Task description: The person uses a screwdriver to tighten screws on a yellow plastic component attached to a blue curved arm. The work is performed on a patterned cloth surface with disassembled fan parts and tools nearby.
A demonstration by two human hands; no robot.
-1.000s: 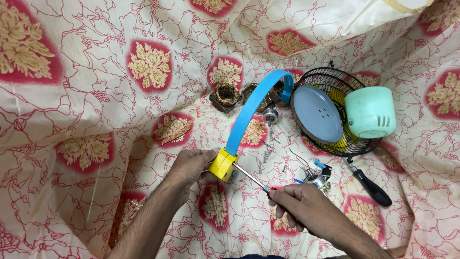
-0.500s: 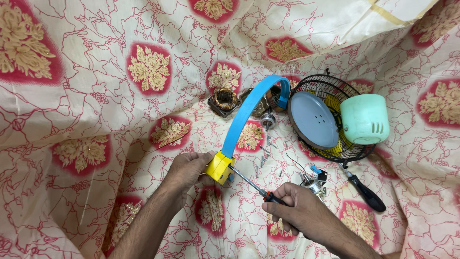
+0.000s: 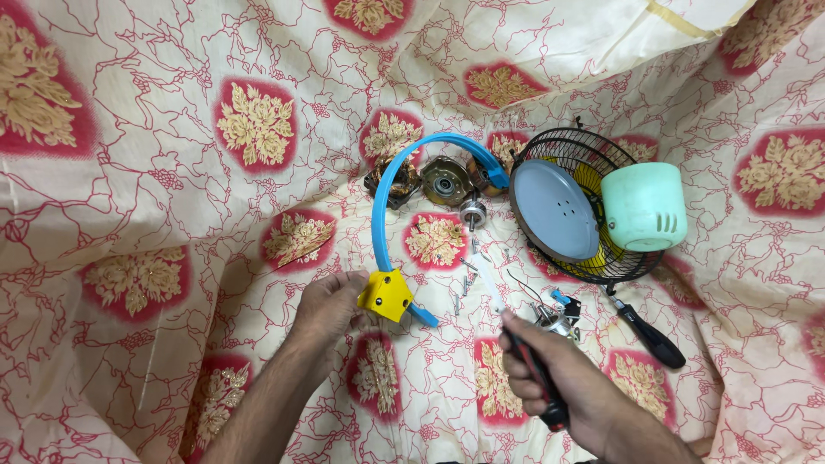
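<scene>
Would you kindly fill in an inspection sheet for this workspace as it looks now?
Surface: floral red-and-cream cloth, wrinkled.
Job's things: blue curved band with yellow block; screwdriver, shaft blurred.
Clutter: loose screws, motor parts, black wire guard, grey disc, green housing, black-handled tool.
Hands: left hand fingers on the yellow block; right hand gripping the screwdriver.
Cables: thin wires by a small metal part.
Surroundings: nothing seen.

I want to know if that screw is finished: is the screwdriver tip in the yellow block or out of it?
Out. The right hand holds the screwdriver apart from the yellow block, which the left hand grips.
</scene>
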